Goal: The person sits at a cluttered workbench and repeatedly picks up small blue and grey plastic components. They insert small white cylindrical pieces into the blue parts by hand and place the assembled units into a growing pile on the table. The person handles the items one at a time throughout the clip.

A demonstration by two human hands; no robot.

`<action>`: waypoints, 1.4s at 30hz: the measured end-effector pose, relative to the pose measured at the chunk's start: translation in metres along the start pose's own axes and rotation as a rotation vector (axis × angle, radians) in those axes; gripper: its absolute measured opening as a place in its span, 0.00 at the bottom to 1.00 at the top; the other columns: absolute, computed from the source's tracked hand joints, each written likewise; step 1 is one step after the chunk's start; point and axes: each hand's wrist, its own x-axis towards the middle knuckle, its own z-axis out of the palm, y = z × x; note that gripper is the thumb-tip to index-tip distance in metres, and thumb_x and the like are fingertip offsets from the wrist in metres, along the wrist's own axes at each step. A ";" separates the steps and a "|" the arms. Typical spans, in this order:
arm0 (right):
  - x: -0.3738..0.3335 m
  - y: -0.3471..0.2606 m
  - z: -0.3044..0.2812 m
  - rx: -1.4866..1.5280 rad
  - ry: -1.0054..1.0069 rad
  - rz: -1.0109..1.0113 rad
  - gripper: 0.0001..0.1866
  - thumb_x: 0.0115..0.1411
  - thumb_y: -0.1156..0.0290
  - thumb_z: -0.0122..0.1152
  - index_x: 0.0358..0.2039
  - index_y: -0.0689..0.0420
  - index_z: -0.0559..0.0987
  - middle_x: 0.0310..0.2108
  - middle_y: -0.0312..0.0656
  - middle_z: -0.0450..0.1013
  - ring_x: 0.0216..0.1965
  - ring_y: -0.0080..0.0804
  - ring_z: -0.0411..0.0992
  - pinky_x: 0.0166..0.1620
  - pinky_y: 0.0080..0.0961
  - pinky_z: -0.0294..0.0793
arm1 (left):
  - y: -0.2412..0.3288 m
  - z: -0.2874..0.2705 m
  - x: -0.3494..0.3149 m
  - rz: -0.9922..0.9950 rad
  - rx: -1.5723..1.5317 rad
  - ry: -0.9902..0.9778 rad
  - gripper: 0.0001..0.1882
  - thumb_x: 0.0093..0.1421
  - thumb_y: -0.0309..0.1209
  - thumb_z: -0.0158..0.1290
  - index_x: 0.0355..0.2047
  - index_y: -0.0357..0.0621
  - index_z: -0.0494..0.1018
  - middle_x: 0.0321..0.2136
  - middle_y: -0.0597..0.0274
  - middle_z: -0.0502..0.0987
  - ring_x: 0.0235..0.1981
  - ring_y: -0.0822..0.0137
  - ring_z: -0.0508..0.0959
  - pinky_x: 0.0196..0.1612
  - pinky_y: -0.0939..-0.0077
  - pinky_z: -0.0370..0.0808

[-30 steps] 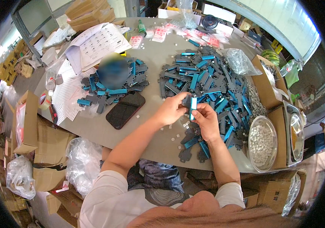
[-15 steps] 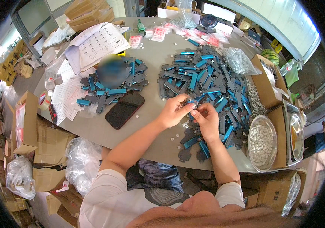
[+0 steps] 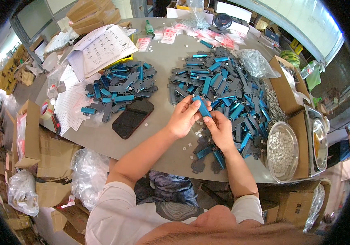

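Observation:
In front of me both hands meet on one small blue-faced plastic part, held tilted with its long blue side up. My left hand pinches its far left end between thumb and fingers. The near end lies in the fingertips of my right hand. My fingers hide the underside of the part. Just beyond and to the right spreads a large heap of similar blue and dark grey parts. A few small white pieces lie on the table by my wrists.
A smaller pile of such parts lies left, beside a dark phone and printed sheets. At right stand a metal bowl of white pieces, long metal pins and an open carton. Plastic bags lie farther back.
The part in my hands has turned, so its long blue side now faces up. Before, my fingers mostly covered it. My left hand has shifted slightly left.

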 end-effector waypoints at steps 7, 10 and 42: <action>-0.001 0.011 0.010 0.259 0.153 -0.038 0.09 0.55 0.79 0.65 0.32 0.60 0.71 0.30 0.39 0.75 0.29 0.20 0.71 0.34 0.19 0.72 | -0.003 0.010 -0.003 0.055 0.073 0.024 0.15 0.67 0.31 0.45 0.53 0.44 0.60 0.49 0.51 0.70 0.52 0.57 0.72 0.55 0.61 0.70; -0.001 0.013 0.009 0.518 0.062 0.029 0.10 0.55 0.82 0.63 0.32 0.59 0.70 0.35 0.39 0.74 0.32 0.21 0.71 0.36 0.19 0.73 | -0.007 0.010 -0.002 0.125 0.026 -0.012 0.15 0.68 0.32 0.44 0.52 0.45 0.58 0.50 0.54 0.68 0.51 0.59 0.72 0.53 0.65 0.72; -0.016 -0.034 -0.041 -0.921 -0.416 -0.234 0.17 0.37 0.75 0.67 0.33 0.49 0.80 0.39 0.36 0.65 0.44 0.38 0.64 0.49 0.39 0.60 | 0.071 -0.092 0.020 0.528 1.544 0.482 0.26 0.51 0.19 0.53 0.53 0.41 0.67 0.48 0.52 0.68 0.48 0.59 0.69 0.52 0.67 0.68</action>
